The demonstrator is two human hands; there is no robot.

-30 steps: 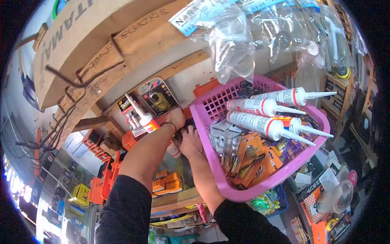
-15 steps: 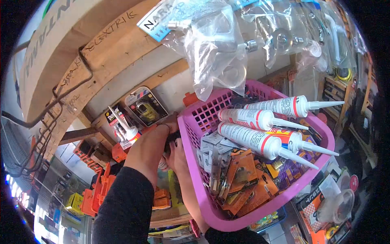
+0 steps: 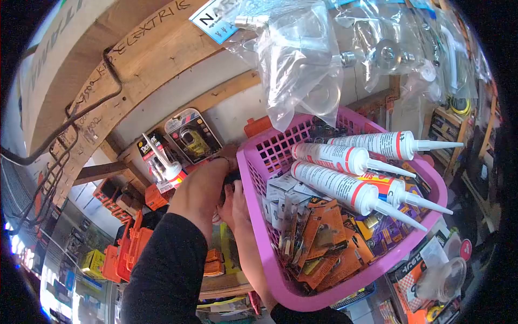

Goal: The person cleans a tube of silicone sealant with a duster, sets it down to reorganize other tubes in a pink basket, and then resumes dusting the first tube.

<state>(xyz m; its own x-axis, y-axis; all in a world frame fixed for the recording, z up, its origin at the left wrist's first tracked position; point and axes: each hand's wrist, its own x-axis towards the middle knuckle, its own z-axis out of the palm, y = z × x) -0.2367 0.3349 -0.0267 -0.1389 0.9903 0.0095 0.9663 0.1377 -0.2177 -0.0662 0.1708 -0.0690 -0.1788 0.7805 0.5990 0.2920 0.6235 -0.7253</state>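
Observation:
My left hand (image 3: 229,156) reaches in behind the left edge of a pink plastic basket (image 3: 253,216), its fingers hidden. Below it, my right hand (image 3: 233,205) has its fingers bent against a small dark thing (image 3: 231,178) that I cannot make out. The basket tilts toward me, overlapping my right forearm. White sealant tubes (image 3: 334,186) with long nozzles lie across its top. Under them are orange carded packets (image 3: 324,232), purple packets (image 3: 386,237) and white packets (image 3: 286,189).
A carded padlock (image 3: 193,137) and a glue pack with a white nozzle (image 3: 162,162) stand left of my hands. Clear plastic bags (image 3: 299,65) hang overhead from a wooden beam (image 3: 145,59). An orange toolbox (image 3: 129,248) is at lower left, a clear round tub (image 3: 445,278) at lower right.
The view has shifted slightly, so the basket and bags sit a little farther right. Both hands stay at the same place beside the basket.

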